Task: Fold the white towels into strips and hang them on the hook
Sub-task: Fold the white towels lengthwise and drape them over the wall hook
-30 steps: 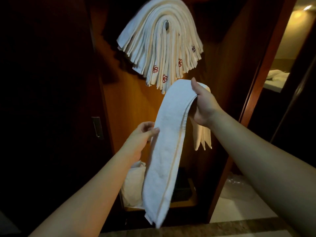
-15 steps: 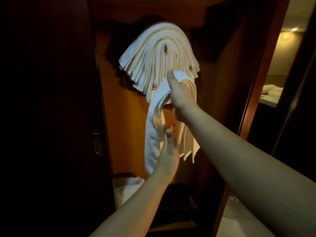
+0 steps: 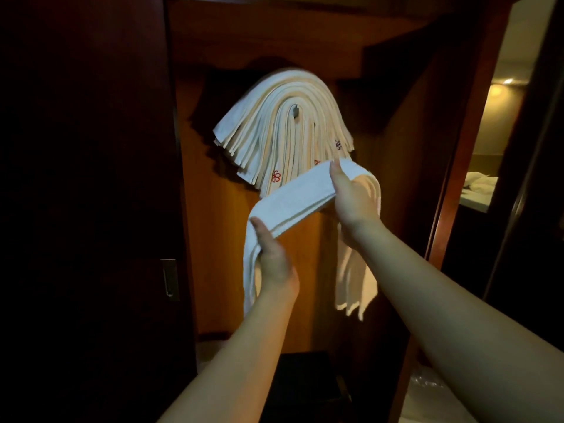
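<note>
I see a white towel strip in front of me. The hanging towels are white and cream with little red flower marks. The wall panel behind is orange-brown wood.

My one camera sits on my head and faces forward, slightly downward, into the open wooden closet, close enough that both my forearms stretch up from the bottom edge and the hook with its hung towels sits centre-frame.
</note>
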